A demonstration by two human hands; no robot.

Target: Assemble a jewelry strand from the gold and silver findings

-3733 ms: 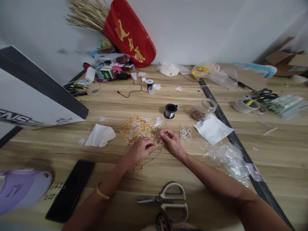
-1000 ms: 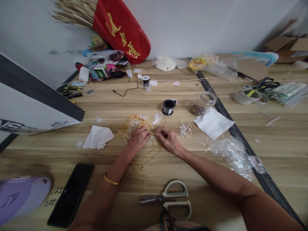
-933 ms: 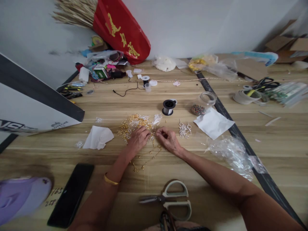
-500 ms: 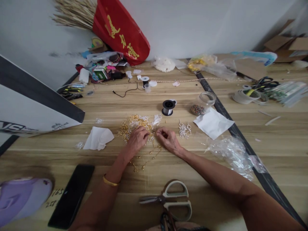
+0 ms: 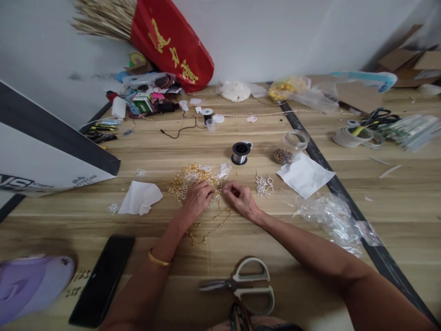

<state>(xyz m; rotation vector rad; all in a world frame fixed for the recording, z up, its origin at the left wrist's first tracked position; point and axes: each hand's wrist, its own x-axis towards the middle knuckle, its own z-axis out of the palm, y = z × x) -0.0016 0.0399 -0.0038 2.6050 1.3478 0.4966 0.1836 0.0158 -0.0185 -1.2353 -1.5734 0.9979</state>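
Note:
My left hand (image 5: 198, 201) is closed in a pinch beside a pile of small gold and silver jewelry findings (image 5: 179, 184). Facing it, a finger's width away, my right hand (image 5: 241, 198) is pinched too. A thin gold chain (image 5: 220, 225) runs up from the table to the gap between my fingertips, where both hands seem to grip it; the exact spot is too small to make out. The rest of the chain lies in a loose loop below my hands. Right of my right hand sits a small heap of silver clasps (image 5: 264, 185).
A wire spool (image 5: 240, 153) stands beyond my hands. Scissors (image 5: 237, 286) lie near the front edge, a black phone (image 5: 102, 280) on the left. Right are a glass jar of beads (image 5: 291, 146), white paper (image 5: 305, 175) and clear plastic bags (image 5: 330, 220).
Both hands stay nearly in place, still pinched close together over the chain. The whole view shifts very slightly; nothing else visibly moves.

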